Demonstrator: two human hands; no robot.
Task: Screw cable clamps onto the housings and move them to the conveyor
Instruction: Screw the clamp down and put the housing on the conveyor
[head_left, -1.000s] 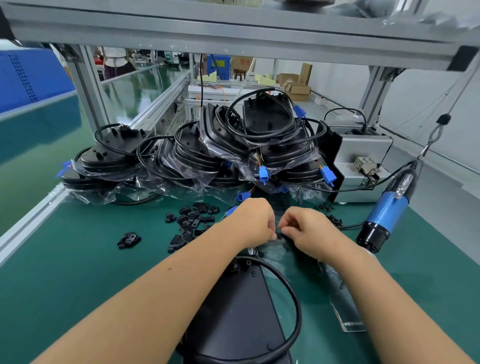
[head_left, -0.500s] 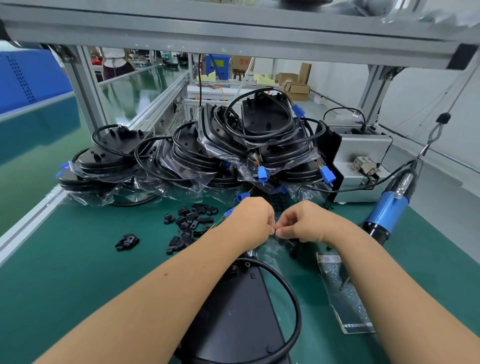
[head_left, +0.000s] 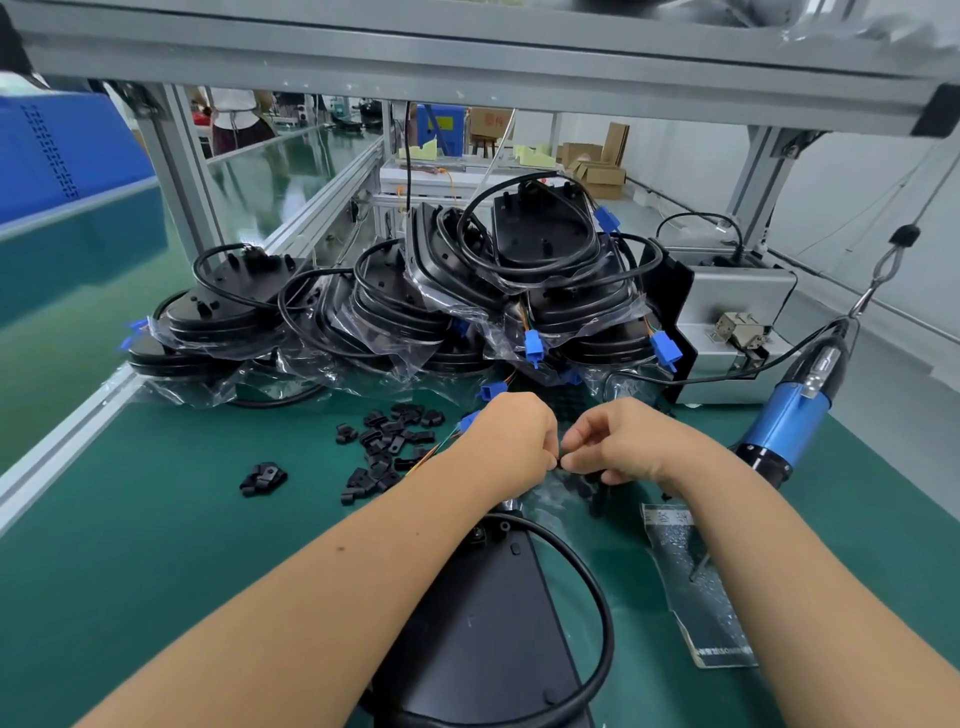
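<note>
A black housing (head_left: 483, 623) with a looped black cable lies on the green mat right in front of me. Just beyond its far end my left hand (head_left: 511, 441) and my right hand (head_left: 618, 441) meet fingertip to fingertip, fingers curled. Together they pinch a small dark piece that is mostly hidden. A pile of black cable clamps (head_left: 387, 441) lies to the left of my left hand, with a stray clamp (head_left: 262, 478) further left.
Bagged housings (head_left: 467, 291) with blue connectors are stacked at the back. A blue electric screwdriver (head_left: 789, 415) hangs at the right, in front of a grey metal box (head_left: 727, 322). A clear bag (head_left: 696, 582) lies under my right forearm. The green conveyor (head_left: 78, 291) runs along the left.
Both hands have drawn together and lifted a little off the mat. My right hand has come off the clear bag, which now shows fully.
</note>
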